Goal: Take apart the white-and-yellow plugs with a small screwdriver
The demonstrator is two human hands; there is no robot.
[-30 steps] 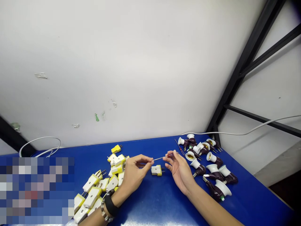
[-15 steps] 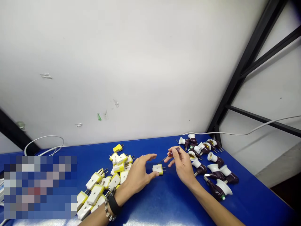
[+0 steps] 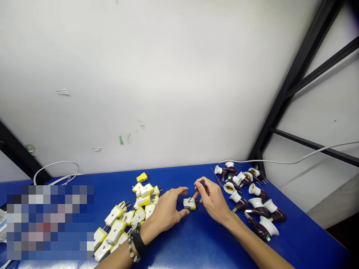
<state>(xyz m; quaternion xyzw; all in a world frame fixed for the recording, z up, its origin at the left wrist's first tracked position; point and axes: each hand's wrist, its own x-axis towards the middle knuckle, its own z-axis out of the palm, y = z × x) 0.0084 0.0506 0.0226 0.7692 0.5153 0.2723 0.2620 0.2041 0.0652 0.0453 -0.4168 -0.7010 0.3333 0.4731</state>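
Note:
A white-and-yellow two-pin plug [image 3: 187, 204] lies on the blue table between my hands, its pins pointing right. My right hand [image 3: 213, 201] grips a screwdriver [image 3: 203, 185] by its dark handle. The shaft slants down to the left, and its tip is at the hole in the plug's top face. To the left of the plug, my left hand [image 3: 165, 209] is open, thumb and fingers spread around the plug's near and far sides. A small gap seems to separate the thumb from the plug.
Several white-and-yellow plugs [image 3: 116, 231] are heaped left, partly behind my left forearm. Purple-and-white lamp holders [image 3: 256, 203] with pins cluster on the right. Another screwdriver [image 3: 216, 177] lies beside them. A white cable [image 3: 297, 161] runs along the back right, near a black metal frame [image 3: 276, 112].
My right hand has moved slightly left and tilted the screwdriver more upright, bringing its tip onto the plug's hole. My left thumb has drawn back a little from the plug.

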